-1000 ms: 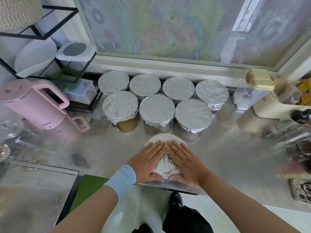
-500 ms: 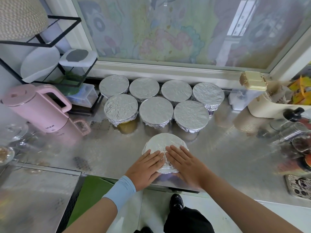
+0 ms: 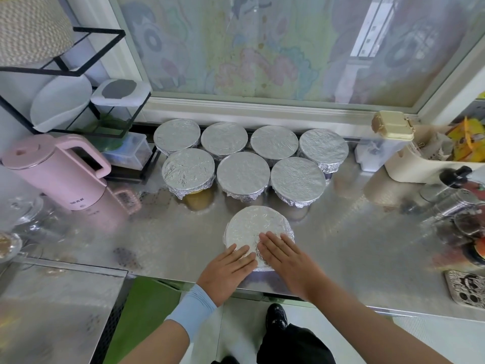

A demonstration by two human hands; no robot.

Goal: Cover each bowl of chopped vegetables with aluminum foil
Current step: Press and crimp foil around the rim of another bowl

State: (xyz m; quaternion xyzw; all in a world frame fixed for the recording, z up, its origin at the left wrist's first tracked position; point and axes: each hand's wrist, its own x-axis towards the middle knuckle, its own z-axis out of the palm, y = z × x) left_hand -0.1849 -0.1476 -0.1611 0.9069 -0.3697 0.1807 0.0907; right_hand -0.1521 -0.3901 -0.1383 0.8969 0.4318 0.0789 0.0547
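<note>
While both hands lie flat on it, the nearest foil-covered bowl (image 3: 253, 227) sits close to the front edge of the steel counter (image 3: 354, 245), its top wrapped and the foil crimped down round the rim. The left hand (image 3: 228, 269) (a pale blue sleeve band (image 3: 191, 308) at its wrist) rests with straight fingers held together on the bowl's near left edge. The right hand (image 3: 286, 261) lies the same way on the near right, fingertips reaching onto the foil top. Neither hand curls round anything, and the two are just beside each other. Behind this bowl, apart from it, seven more covered bowls (image 3: 243, 174) stand in two rows near the window sill, four at the back and three in front, packed closely. A pink kettle (image 3: 57, 172) stands to the left, beside a black wire rack (image 3: 78, 48); a cream box (image 3: 393, 126) with a clasped lid is at the far right
</note>
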